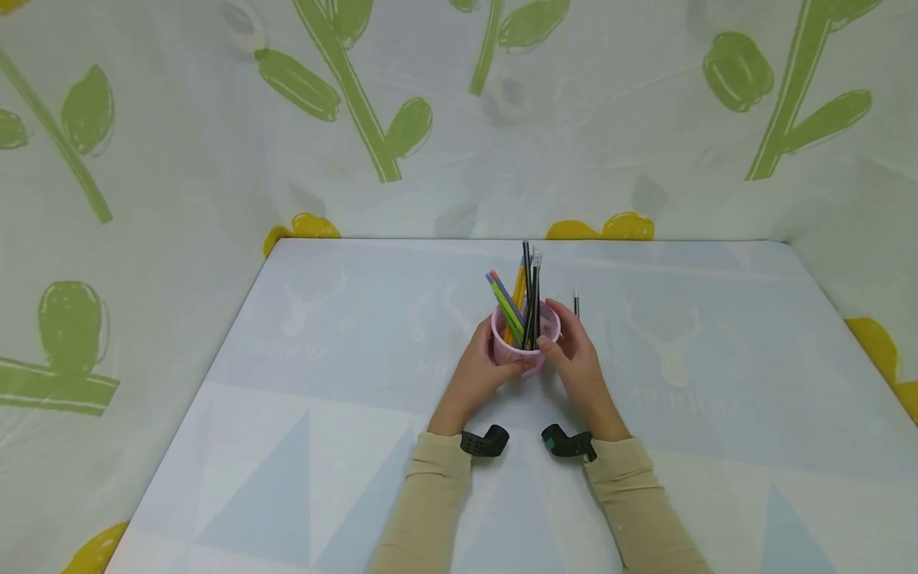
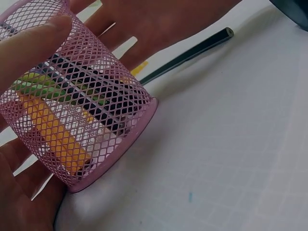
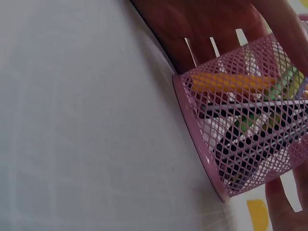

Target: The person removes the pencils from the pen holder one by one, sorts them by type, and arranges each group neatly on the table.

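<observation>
A pink mesh pencil cup (image 1: 504,351) is held between both hands near the middle of the table. Black pencils (image 1: 531,299), an orange-yellow stick (image 1: 519,285) and thin green and blue sticks (image 1: 505,299) lean inside it. The left hand (image 1: 482,373) grips the cup's left side, its thumb across the front wall. On the other side the right hand (image 1: 582,368) curls round the cup, thumb near the rim. Both wrist views show the mesh wall (image 2: 82,120) and base rim (image 3: 195,139) close up; whether the base touches the table I cannot tell.
One dark pencil (image 1: 577,304) lies on the table just beyond the right hand. The pale patterned tabletop (image 1: 717,383) meets a leaf-printed curtain (image 1: 610,143) at the back and sides. Black wrist devices (image 1: 485,442) sit on both wrists.
</observation>
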A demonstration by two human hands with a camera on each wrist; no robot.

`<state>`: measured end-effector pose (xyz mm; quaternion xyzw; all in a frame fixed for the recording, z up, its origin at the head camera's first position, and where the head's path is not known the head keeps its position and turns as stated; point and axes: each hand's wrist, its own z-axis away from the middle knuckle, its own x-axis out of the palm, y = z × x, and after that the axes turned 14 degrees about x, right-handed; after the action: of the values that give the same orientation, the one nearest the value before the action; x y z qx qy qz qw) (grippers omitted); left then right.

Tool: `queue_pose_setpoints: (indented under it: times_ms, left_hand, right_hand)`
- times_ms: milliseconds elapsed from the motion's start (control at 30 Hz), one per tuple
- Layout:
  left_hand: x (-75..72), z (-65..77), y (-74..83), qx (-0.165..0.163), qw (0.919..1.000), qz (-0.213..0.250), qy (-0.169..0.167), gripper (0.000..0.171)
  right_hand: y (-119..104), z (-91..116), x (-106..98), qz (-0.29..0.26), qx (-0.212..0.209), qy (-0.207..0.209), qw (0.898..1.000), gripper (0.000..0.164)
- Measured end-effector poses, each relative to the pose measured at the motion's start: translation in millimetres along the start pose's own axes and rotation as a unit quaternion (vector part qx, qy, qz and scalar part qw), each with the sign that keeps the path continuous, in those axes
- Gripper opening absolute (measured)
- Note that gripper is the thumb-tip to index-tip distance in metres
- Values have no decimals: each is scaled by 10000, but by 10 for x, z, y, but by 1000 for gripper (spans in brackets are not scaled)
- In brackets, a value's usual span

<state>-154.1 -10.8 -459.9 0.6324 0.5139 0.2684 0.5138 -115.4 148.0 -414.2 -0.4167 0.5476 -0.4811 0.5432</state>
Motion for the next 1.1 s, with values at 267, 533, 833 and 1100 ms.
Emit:
queue_pose_setpoints:
  times_ms: [267,533,833,1100]
  left_hand:
    - [-11,7,2,111,9999,-110,-16,82]
    - [-93,19,34,78,9968,431,-662,93]
    - [-123,0,61,-94,9980,566,-250,59]
    - [-112,-18,411,544,9957,570,495,51]
  right_hand:
    - [9,-3,47,-221,267,-522,9980,65]
    - [36,-32,63,-285,305,-580,9974,63]
    - [51,-21,55,-101,236,-564,9981,63]
    - [72,-45,50,-126,164,-580,9981,62]
